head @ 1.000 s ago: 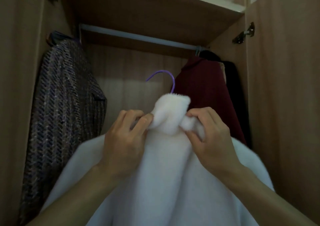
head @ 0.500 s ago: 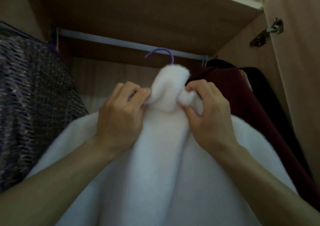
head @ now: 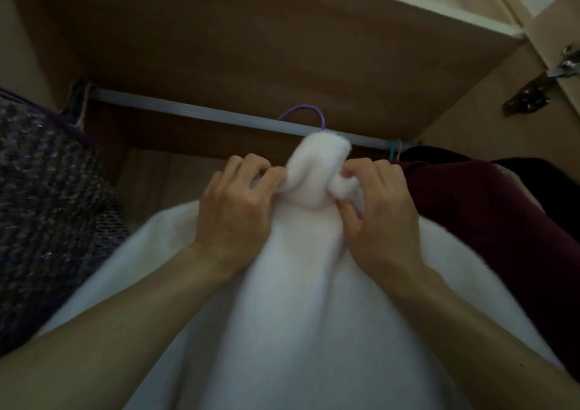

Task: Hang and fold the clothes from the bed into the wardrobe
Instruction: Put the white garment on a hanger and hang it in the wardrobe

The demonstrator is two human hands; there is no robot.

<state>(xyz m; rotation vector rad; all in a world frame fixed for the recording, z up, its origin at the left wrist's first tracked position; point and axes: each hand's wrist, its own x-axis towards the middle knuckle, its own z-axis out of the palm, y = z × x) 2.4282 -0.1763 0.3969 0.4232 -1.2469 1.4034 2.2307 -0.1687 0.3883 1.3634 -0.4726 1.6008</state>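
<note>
Observed: left hand [head: 233, 208] and right hand [head: 381, 212] each pinch the white fleece [head: 298, 299] collar. Its purple hook [head: 309, 111] has risen from below to the wardrobe rail [head: 188, 109]; seating unconfirmed, hanging nearly complete

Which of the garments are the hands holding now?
The white fleece one, in the middle: left hand and right hand pinch its collar. The grey-purple knit hangs left, the dark red garment right.
</note>
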